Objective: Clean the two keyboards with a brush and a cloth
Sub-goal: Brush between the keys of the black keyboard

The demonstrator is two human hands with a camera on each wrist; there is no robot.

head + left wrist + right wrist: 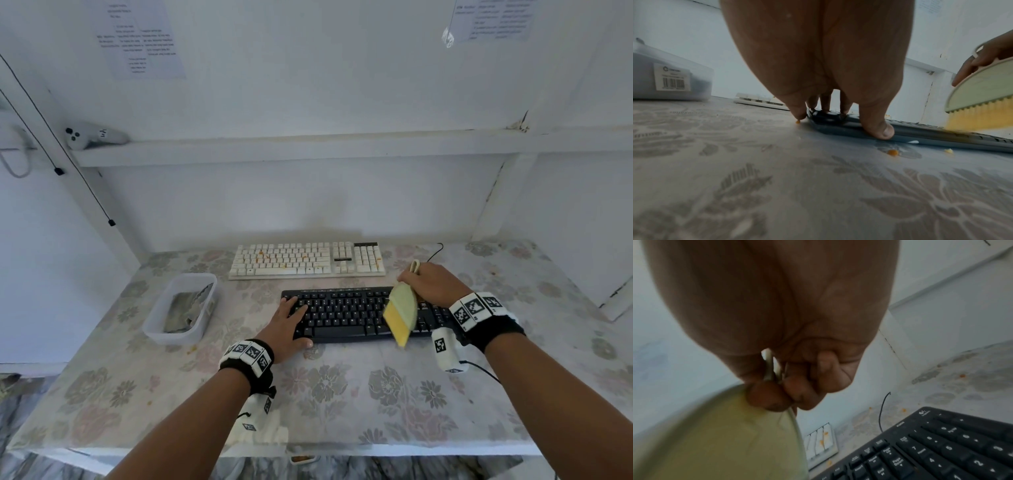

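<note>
A black keyboard [356,325] lies on the flowered table, with a white keyboard [308,261], stained orange, behind it. My left hand [301,323] rests flat on the black keyboard's left end, fingers straight on the keys and thumb at its front edge [882,129]. My right hand [426,282] grips the handle of a brush [402,308] with a green body and yellow bristles. The bristles point down over the right half of the black keyboard [941,451]. In the right wrist view my fingers [789,394] curl round the brush [715,434] handle.
A clear plastic container [161,334] holding a grey cloth [185,310] stands left of the keyboards. Orange crumbs [892,152] lie on the table by the black keyboard's front. A black cable [435,251] runs behind my right hand. A white controller [92,137] sits on the shelf.
</note>
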